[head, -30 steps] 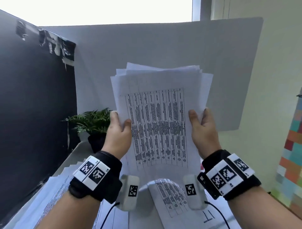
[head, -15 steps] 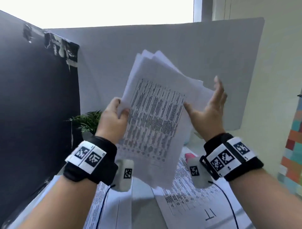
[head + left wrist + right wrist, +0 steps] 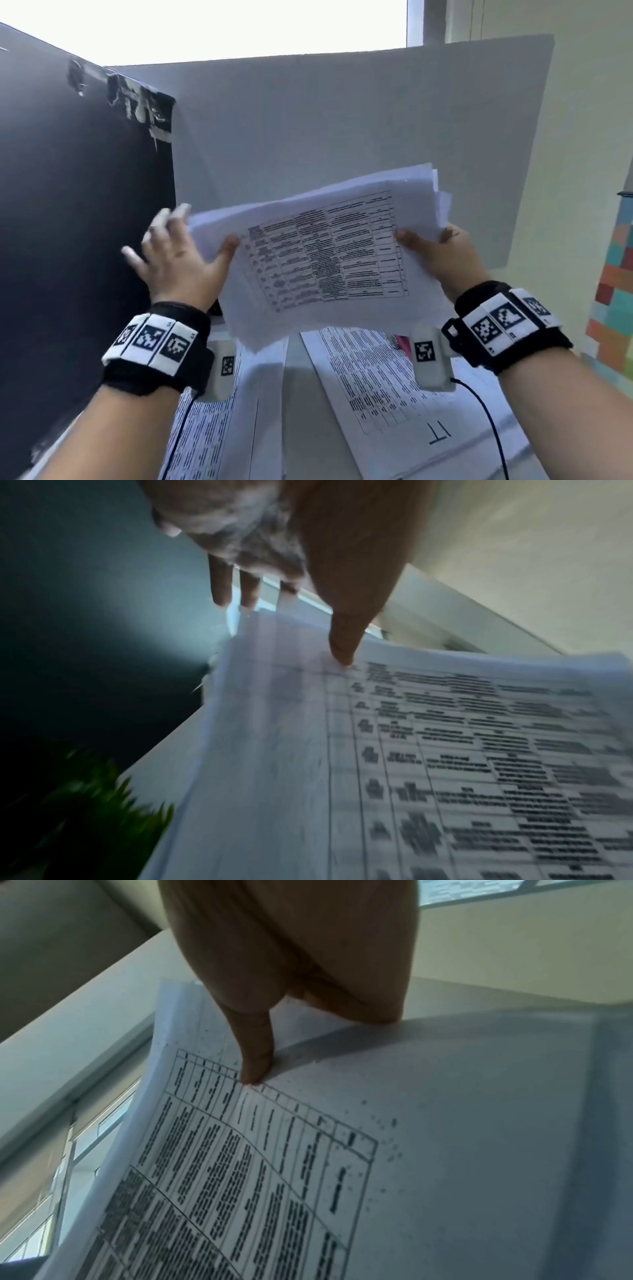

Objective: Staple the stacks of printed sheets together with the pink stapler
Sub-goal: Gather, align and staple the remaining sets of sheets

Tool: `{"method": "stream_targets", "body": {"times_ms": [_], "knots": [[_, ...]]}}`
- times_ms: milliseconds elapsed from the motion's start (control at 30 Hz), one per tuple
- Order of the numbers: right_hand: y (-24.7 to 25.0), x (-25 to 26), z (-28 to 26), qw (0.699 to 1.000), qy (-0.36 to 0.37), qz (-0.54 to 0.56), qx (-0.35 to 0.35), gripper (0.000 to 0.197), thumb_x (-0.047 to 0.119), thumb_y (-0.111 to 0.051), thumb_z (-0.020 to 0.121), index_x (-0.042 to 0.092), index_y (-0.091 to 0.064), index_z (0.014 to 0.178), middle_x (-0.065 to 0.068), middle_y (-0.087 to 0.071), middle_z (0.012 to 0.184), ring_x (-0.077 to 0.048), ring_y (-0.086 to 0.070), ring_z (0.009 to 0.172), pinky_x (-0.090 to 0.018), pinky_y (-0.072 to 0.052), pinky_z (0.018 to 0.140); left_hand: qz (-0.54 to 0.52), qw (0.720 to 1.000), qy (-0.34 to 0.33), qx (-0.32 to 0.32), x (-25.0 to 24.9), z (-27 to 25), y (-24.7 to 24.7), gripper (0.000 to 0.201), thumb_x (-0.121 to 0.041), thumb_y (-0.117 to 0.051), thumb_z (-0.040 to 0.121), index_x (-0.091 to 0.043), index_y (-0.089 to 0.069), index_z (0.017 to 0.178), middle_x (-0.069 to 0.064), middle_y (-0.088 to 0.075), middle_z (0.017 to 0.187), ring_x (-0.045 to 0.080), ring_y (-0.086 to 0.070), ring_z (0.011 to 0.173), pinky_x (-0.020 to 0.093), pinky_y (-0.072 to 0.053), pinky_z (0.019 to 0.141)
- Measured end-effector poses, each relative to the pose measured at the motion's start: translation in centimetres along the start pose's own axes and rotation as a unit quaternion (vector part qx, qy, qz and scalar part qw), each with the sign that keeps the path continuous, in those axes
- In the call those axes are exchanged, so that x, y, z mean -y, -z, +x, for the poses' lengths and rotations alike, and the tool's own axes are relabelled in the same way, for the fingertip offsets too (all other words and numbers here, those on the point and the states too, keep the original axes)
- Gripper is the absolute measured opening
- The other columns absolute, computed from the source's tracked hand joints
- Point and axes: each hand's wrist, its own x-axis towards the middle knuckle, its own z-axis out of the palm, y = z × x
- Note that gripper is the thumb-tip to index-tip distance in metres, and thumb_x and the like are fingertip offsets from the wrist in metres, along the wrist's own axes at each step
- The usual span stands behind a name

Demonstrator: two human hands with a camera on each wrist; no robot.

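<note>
**Sheaf of printed sheets held up between both hands**

A white partition board [image 3: 342, 130] stands at the back of the desk, with a black panel [image 3: 68, 205] along the left side. On the white desk top [image 3: 287, 394] lie more printed sheets: one pile [image 3: 219, 421] toward the left edge and one [image 3: 373, 390] toward the right, apart from each other.

Above them, in the air, is the loose stack of white printed table sheets [image 3: 325, 253], turned lengthwise left to right and sagging in the middle, its far edges fanned unevenly. The right hand [image 3: 442, 253] clamps the stack's right short edge, thumb [image 3: 255, 1053] pressed on the printed top face and fingers hidden behind the paper. The left hand [image 3: 178, 253] meets the left short edge: its thumb [image 3: 346, 631] lies on the top sheet, while its fingers [image 3: 219, 580] are spread straight and blurred beyond the edge, not closed round the paper.

A sliver of pink [image 3: 404, 344] shows on the desk below the right wrist; it is too hidden to tell what it is.
</note>
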Motion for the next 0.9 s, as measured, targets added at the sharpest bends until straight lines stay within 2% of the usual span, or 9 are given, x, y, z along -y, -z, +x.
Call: {"method": "stream_targets", "body": {"times_ms": [67,167,233,300,500,600,700,800,900], "knots": [[0.2,-0.6,-0.1,0.999,0.001,0.037,0.000,0.048,0.024,-0.082,0.067,0.002,-0.066,0.107,-0.011,-0.072,0.100,-0.028,-0.069,0.091,-0.045,-0.055,0.085,-0.209,0.973,0.087,0.053,1.2,0.0,-0.4,0.103,-0.053,-0.071,0.073,-0.022,-0.009,0.150,0.007,-0.017,0.155,0.023,-0.020,0.142,0.050,-0.014,0.116],[-0.3,-1.9,0.1,0.999,-0.020,0.044,0.009,0.082,0.048,-0.090,0.042,0.008,-0.065,0.109,-0.008,-0.072,0.102,-0.029,-0.069,0.093,-0.044,-0.054,0.085,-0.396,0.890,0.188,0.128,2.1,0.1,-1.5,0.106,-0.042,-0.076,0.074,-0.031,-0.002,0.149,0.000,-0.036,0.147,0.015,-0.041,0.129,0.047,-0.037,0.107],[-1.0,-2.9,0.0,0.999,-0.025,0.012,0.023,0.084,0.053,-0.089,0.038,0.017,-0.062,0.110,-0.005,-0.071,0.104,-0.028,-0.067,0.095,-0.045,-0.054,0.085,-0.370,0.903,0.182,0.123,2.7,0.0,-2.1,0.103,-0.043,-0.078,0.072,-0.033,-0.009,0.148,0.001,-0.043,0.139,0.016,-0.045,0.125,0.044,-0.039,0.106],[-1.5,-4.1,-0.4,0.999,-0.025,-0.019,0.013,0.062,0.043,-0.087,0.054,0.023,-0.058,0.105,-0.005,-0.068,0.105,-0.026,-0.065,0.097,-0.045,-0.053,0.087,-0.319,0.925,0.171,0.112,3.1,-0.4,-2.7,0.094,-0.037,-0.076,0.076,-0.028,-0.015,0.147,0.003,-0.044,0.131,0.019,-0.044,0.123,0.040,-0.038,0.105],[-2.1,-5.8,-1.0,0.997,0.030,-0.041,-0.052,0.025,0.034,-0.077,0.072,0.024,-0.067,0.092,0.002,-0.072,0.094,-0.018,-0.067,0.090,-0.048,-0.053,0.087,-0.312,0.938,0.136,0.061,3.5,-1.7,-3.9,0.034,-0.016,-0.062,0.089,-0.021,-0.045,0.117,-0.001,-0.059,0.095,0.022,-0.060,0.092,0.043,-0.051,0.085],[-2.1,-5.0,-0.7,0.996,0.057,0.001,-0.068,0.041,0.050,-0.077,0.062,0.024,-0.066,0.092,0.001,-0.072,0.092,-0.018,-0.067,0.086,-0.044,-0.055,0.083,-0.369,0.923,0.110,0.017,3.1,-1.0,-3.3,0.041,-0.018,-0.066,0.087,-0.023,-0.040,0.119,-0.005,-0.055,0.092,0.012,-0.058,0.082,0.033,-0.051,0.078],[-1.9,-6.1,-0.3,0.998,-0.023,-0.055,-0.025,0.071,0.061,-0.077,0.055,0.020,-0.056,0.110,-0.002,-0.067,0.105,-0.021,-0.065,0.096,-0.043,-0.052,0.089,-0.357,0.919,0.137,0.100,3.5,-1.0,-4.0,0.061,-0.019,-0.072,0.082,-0.020,-0.032,0.128,0.005,-0.057,0.110,0.018,-0.059,0.095,0.038,-0.051,0.086],[-1.7,-7.1,-0.3,0.997,-0.037,-0.063,-0.032,0.024,0.037,-0.075,0.076,0.027,-0.061,0.093,-0.003,-0.070,0.100,-0.025,-0.067,0.093,-0.050,-0.053,0.087,-0.343,0.915,0.161,0.139,3.7,-1.7,-5.0,0.046,-0.009,-0.063,0.087,-0.023,-0.034,0.120,0.008,-0.063,0.106,0.024,-0.061,0.097,0.044,-0.050,0.089],[-1.6,-6.9,-0.3,0.996,0.001,-0.067,-0.060,0.015,0.034,-0.070,0.082,0.031,-0.058,0.091,-0.001,-0.069,0.095,-0.023,-0.067,0.089,-0.049,-0.054,0.083,-0.357,0.914,0.154,0.119,3.7,-1.8,-5.1,0.040,-0.008,-0.059,0.090,-0.026,-0.036,0.116,-0.003,-0.063,0.098,0.023,-0.062,0.100,0.044,-0.050,0.088]]}}
